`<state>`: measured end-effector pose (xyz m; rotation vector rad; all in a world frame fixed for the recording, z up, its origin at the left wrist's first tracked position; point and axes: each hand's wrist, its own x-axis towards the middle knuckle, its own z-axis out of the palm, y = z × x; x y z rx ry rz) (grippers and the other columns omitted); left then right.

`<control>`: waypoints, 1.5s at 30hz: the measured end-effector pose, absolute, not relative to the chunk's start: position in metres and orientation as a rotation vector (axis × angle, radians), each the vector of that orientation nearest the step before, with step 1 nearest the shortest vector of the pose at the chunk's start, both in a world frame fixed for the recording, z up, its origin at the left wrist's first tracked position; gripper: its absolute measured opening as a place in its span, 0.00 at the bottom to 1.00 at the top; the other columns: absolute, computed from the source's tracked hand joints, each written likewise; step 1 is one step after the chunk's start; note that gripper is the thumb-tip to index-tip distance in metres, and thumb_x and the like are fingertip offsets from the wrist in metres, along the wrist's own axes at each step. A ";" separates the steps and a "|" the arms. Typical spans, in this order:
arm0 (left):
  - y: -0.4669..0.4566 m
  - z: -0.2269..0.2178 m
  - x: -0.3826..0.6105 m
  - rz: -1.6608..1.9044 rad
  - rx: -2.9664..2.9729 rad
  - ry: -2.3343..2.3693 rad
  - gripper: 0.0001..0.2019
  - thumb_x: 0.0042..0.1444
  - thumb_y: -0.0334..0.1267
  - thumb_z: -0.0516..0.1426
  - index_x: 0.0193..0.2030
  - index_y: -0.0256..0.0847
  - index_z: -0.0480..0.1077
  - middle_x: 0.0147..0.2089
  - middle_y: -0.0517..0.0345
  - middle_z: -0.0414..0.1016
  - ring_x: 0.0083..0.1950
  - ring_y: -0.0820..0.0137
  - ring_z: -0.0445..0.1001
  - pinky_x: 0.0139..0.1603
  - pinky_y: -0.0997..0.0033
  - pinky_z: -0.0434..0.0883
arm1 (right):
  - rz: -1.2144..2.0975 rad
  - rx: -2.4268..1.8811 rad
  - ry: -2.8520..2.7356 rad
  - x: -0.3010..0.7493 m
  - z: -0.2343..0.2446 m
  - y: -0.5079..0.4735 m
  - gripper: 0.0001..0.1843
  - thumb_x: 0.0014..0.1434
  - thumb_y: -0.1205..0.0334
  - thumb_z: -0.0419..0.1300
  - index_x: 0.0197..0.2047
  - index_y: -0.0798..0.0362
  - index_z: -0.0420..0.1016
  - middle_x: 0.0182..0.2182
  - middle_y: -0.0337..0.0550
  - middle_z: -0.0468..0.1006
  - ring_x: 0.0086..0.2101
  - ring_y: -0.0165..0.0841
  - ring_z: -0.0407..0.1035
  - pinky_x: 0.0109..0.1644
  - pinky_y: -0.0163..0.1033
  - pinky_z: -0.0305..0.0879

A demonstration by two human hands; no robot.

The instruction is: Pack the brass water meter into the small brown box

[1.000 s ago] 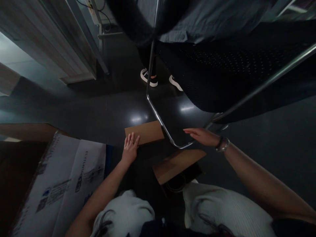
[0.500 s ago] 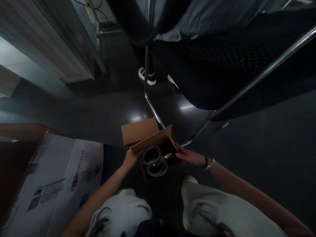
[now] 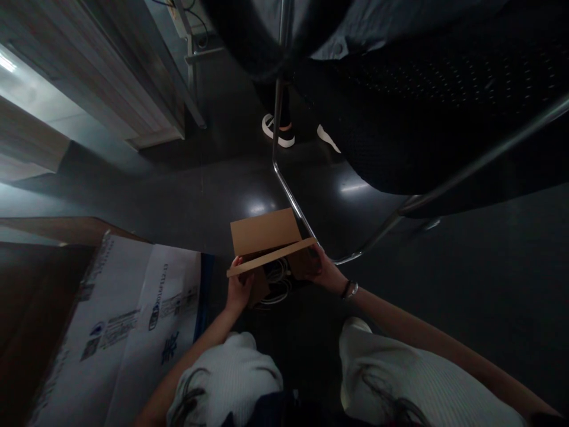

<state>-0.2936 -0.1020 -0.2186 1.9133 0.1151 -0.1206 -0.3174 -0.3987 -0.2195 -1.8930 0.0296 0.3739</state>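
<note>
A small brown cardboard box (image 3: 284, 268) with coiled grey cables (image 3: 278, 280) inside is held above the dark floor, between my knees. My left hand (image 3: 239, 289) grips its left side and my right hand (image 3: 324, 273), with a bracelet at the wrist, grips its right side. The box's lid flap (image 3: 271, 256) is tilted partly over the opening. A second flat brown box (image 3: 263, 230) lies on the floor just beyond it.
A chair with a chrome tube frame (image 3: 293, 196) and black perforated seat (image 3: 444, 107) stands right ahead. Another person's shoes (image 3: 278, 129) show behind it. A large white printed carton (image 3: 124, 332) lies at my left. Wood-panelled furniture (image 3: 89, 77) stands far left.
Both hands went from the floor to the box with cables, picking it up. Its flap, open half a second ago, has swung down partly over the cables.
</note>
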 end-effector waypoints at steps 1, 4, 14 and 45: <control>-0.100 -0.218 -0.293 -0.124 1.919 0.103 0.28 0.53 0.39 0.56 0.60 0.40 0.55 0.62 0.43 0.60 0.63 0.62 0.63 0.62 0.54 0.63 | 0.362 -1.883 0.044 -0.318 -0.219 -0.399 0.57 0.47 0.56 0.66 0.69 0.49 0.32 0.63 0.60 0.52 0.50 0.43 0.66 0.47 0.49 0.72; -0.091 -0.212 -0.290 -0.157 1.915 0.001 0.17 0.50 0.39 0.58 0.47 0.38 0.67 0.59 0.45 0.65 0.61 0.60 0.65 0.62 0.53 0.63 | 0.306 -1.884 0.021 -0.319 -0.217 -0.401 0.57 0.45 0.55 0.67 0.69 0.52 0.37 0.62 0.60 0.54 0.56 0.47 0.60 0.55 0.53 0.67; -0.068 -0.190 -0.294 -0.355 2.260 -0.363 0.17 0.60 0.34 0.47 0.42 0.41 0.77 0.67 0.50 0.58 0.70 0.58 0.51 0.67 0.46 0.53 | 0.395 -2.256 -0.441 -0.305 -0.193 -0.427 0.24 0.58 0.71 0.47 0.53 0.47 0.74 0.66 0.46 0.52 0.63 0.42 0.52 0.66 0.54 0.50; -0.079 -0.209 -0.335 -0.083 2.566 -1.282 0.21 0.62 0.31 0.50 0.63 0.38 0.59 0.62 0.44 0.65 0.68 0.62 0.55 0.65 0.55 0.60 | 0.431 -2.626 -0.872 -0.307 -0.185 -0.387 0.57 0.38 0.59 0.75 0.68 0.47 0.51 0.68 0.60 0.43 0.65 0.57 0.34 0.65 0.63 0.44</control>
